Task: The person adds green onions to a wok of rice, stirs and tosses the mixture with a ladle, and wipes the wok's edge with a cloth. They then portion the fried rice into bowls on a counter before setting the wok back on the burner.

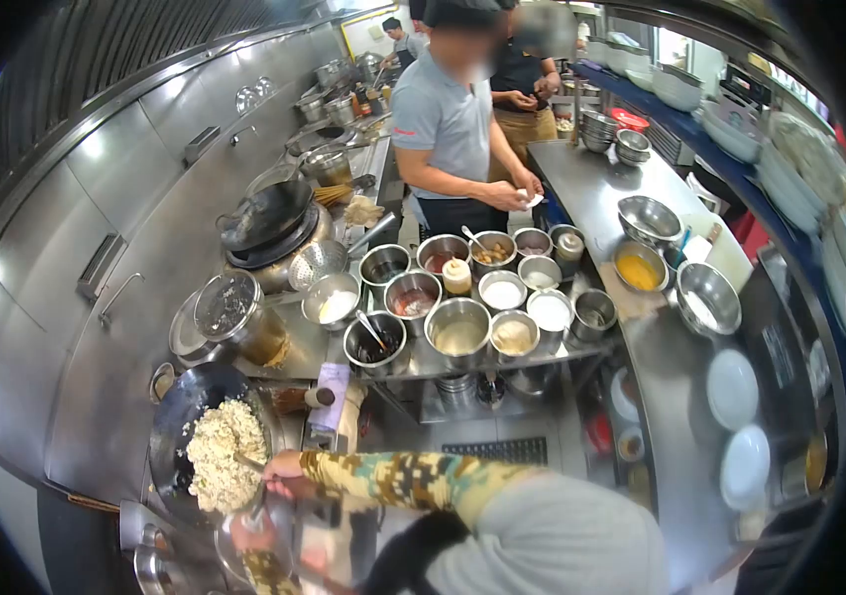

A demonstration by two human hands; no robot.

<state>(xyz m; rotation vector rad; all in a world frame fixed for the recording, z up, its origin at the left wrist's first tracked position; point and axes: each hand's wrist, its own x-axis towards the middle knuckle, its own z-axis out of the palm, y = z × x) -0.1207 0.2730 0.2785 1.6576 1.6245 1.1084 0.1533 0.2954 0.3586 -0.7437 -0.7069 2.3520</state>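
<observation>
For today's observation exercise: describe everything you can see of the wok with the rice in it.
The wok is round, dark and looks like blackened metal. It sits at the lower left on the steel cooking range, tilted towards the camera. A heap of pale fried rice covers its near side. The right hand, in a patterned sleeve, holds a utensil into the rice. Its handle is not clearly visible.

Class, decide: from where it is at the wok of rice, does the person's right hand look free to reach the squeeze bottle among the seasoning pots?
Probably not directly: the right hand grips a utensil in the wok, and the squeeze bottle stands behind rows of open seasoning pots.
</observation>
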